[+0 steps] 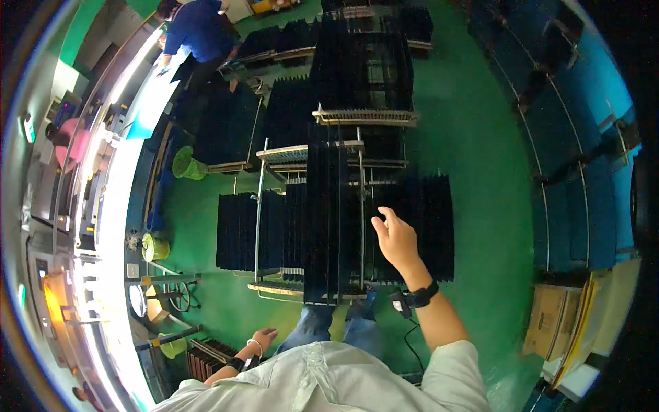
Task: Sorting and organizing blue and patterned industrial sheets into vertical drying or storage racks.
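Note:
My right hand (395, 237) is held out over the right side of a metal rack, its thumb and fingers apart and nothing visible between them. Low beside my left hip, my left hand (263, 338) hangs with its fingers loosely stretched and holds nothing. In front of my feet stands the rack (258, 226), a metal frame with slotted bars. Thin dark panels (322, 226) stand upright in it, side by side. More dark panels (429, 226) are lined up on the right, nearest to my right hand. Whether that hand touches any panel cannot be made out.
Further racks of dark panels (364, 69) fill the far middle. Along the left runs a brightly lit bench (113, 275), where a person in blue (199, 31) leans over. A green bin (187, 165) stands on the green floor. Cardboard (551, 319) leans at the right.

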`<state>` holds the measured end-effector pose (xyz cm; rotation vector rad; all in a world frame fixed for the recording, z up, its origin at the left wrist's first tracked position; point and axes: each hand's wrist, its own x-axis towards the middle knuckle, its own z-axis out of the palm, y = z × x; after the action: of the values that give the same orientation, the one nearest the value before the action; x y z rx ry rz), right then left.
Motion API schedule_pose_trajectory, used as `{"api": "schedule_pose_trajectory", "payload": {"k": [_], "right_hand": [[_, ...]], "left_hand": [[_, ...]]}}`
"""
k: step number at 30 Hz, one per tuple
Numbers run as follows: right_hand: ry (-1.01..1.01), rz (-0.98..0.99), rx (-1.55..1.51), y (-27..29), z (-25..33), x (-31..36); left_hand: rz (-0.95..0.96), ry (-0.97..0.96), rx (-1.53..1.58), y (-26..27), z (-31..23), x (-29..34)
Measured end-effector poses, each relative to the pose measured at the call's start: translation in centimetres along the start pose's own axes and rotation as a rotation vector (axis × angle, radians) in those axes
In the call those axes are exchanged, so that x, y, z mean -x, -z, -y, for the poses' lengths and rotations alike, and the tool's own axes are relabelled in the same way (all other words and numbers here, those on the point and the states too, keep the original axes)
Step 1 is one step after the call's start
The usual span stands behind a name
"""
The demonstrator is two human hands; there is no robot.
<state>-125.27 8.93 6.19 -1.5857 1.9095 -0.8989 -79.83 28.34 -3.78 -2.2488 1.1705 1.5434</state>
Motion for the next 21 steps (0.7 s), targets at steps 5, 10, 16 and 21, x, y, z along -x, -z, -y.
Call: {"api": "schedule_pose_trajectory", "payload": {"k": [5, 10, 16, 21], "right_hand": [[-0.031, -0.322, 0.361, -1.1, -3.8, 0.1], [-0.535, 0.124, 0.613, -5.3, -19.1, 8.3], [-0.396, 0.152, 0.645, -9.7, -22.6, 9.3], [-0.421, 0.153, 0.657, -8.3, -19.7, 7.3]], "left_hand": [[-0.021, -0.033, 0.115, 1.6, 4.4, -0.8], [-0.011, -0.537, -0.778, 4.0, 12.6, -1.1], [0.322, -0.362, -0.894, 4.3, 21.1, -0.8], [0.159, -0.517, -0.434, 3.7, 19.7, -0.7]]}}
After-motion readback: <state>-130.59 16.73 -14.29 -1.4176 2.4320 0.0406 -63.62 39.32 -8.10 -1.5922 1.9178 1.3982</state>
